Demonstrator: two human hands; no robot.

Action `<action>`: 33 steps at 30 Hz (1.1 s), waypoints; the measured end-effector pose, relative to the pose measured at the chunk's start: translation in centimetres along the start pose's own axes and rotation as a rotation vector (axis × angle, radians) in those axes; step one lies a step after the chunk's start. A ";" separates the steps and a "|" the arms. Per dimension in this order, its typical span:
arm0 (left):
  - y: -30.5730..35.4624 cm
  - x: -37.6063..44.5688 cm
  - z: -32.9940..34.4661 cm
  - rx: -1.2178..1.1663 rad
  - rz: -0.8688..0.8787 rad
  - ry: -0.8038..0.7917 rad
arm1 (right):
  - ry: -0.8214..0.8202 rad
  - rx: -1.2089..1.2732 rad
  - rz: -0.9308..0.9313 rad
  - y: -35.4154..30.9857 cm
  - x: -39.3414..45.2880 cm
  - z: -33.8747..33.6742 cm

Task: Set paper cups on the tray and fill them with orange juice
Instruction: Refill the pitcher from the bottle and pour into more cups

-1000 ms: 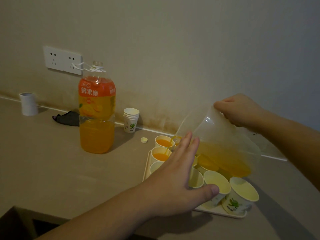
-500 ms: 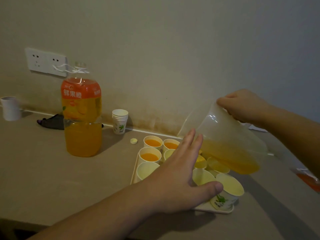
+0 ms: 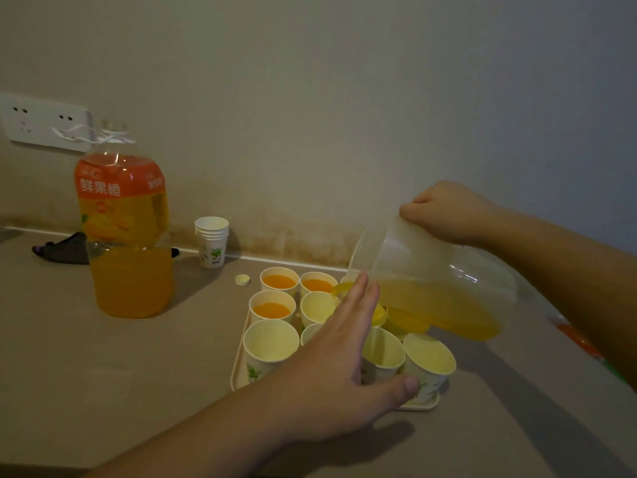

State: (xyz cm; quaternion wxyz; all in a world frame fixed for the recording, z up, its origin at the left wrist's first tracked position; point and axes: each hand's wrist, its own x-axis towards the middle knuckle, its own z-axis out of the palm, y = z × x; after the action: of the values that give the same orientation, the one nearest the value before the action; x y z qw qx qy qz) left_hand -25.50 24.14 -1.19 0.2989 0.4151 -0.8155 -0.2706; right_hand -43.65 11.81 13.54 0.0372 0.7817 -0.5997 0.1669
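Paper cups [image 3: 271, 340] crowd the tray [image 3: 238, 370] at table centre, the right-hand grip [image 3: 448, 212] tipping a half-full pitcher [image 3: 431, 288] from 3 o'clock, best poured slowly while the flat, empty left hand [image 3: 331, 374] steadies them.

head view looks down, close over the tray [image 3: 238, 367].

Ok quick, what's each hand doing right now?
Left hand: open, fingers straight, held over the paper cups on the tray, holding nothing.
Right hand: grips the tilted clear pitcher of orange juice.
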 end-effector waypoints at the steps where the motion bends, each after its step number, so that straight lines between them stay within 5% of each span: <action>1: -0.1 0.0 0.0 -0.006 0.001 0.001 | 0.001 -0.011 -0.001 0.0 0.1 0.0; 33: -0.4 -0.5 0.5 0.004 -0.021 -0.005 | -0.019 -0.006 -0.032 -0.4 0.0 0.6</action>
State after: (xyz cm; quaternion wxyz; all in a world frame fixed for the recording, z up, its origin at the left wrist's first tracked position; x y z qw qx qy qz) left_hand -25.40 24.50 -1.90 0.2933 0.4234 -0.8125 -0.2732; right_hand -43.16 11.74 13.02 0.0366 0.7926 -0.5880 0.1570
